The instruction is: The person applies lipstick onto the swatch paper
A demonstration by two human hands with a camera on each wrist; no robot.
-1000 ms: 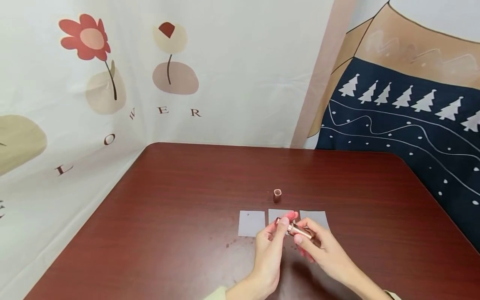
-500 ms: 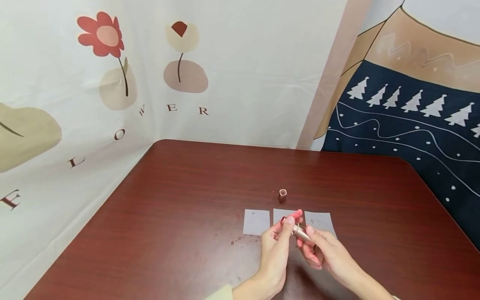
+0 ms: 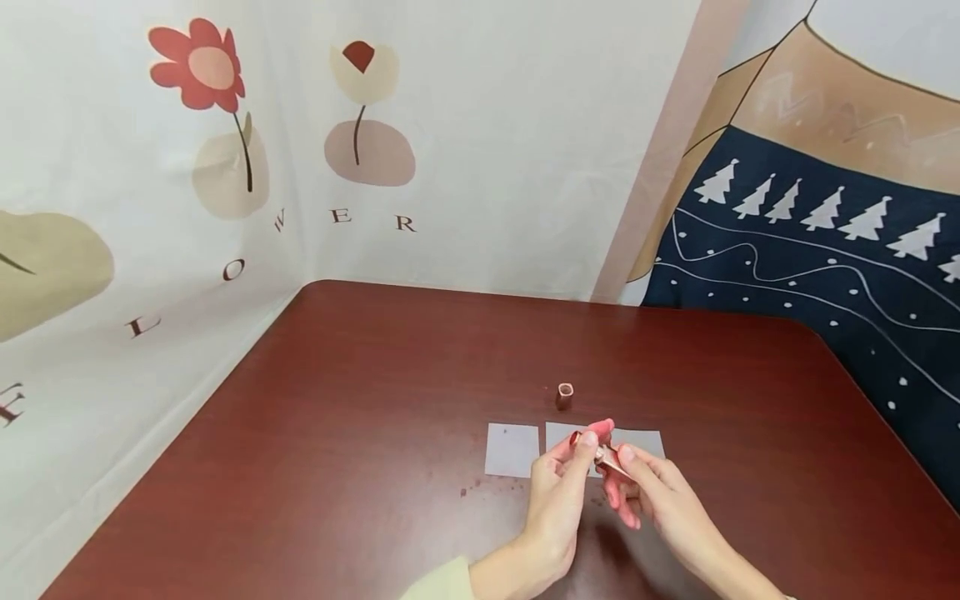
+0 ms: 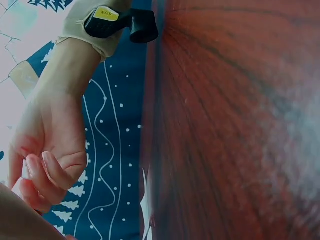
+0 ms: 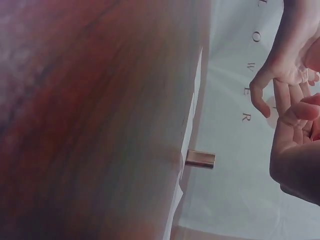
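In the head view, a rose-gold lipstick tube [image 3: 617, 465] is held between both hands above the table. My left hand [image 3: 557, 504] pinches its upper end between thumb and fingers; a dark red tip shows beside the thumb. My right hand [image 3: 663, 496] holds the lower part of the tube, thumb on top. Reddish colour shows on fingers of both hands. Beyond the hands, the rose-gold cap [image 3: 565, 396] stands upright on the table, its hollow end up. The right wrist view also shows this cap [image 5: 201, 159]. Fingers hide the lipstick in both wrist views.
White paper squares lie in a row on the brown table [image 3: 375, 375]: a left one [image 3: 512, 450], a middle one [image 3: 558, 431] and a right one [image 3: 648, 442], partly covered by the hands. Dark specks dot the wood near them. Printed curtains [image 3: 480, 150] stand behind.
My right hand's fingers have shifted around the lipstick tube, the thumb moving on top and the lower fingers extending below. The left hand keeps its pinch. The head view has shifted slightly.
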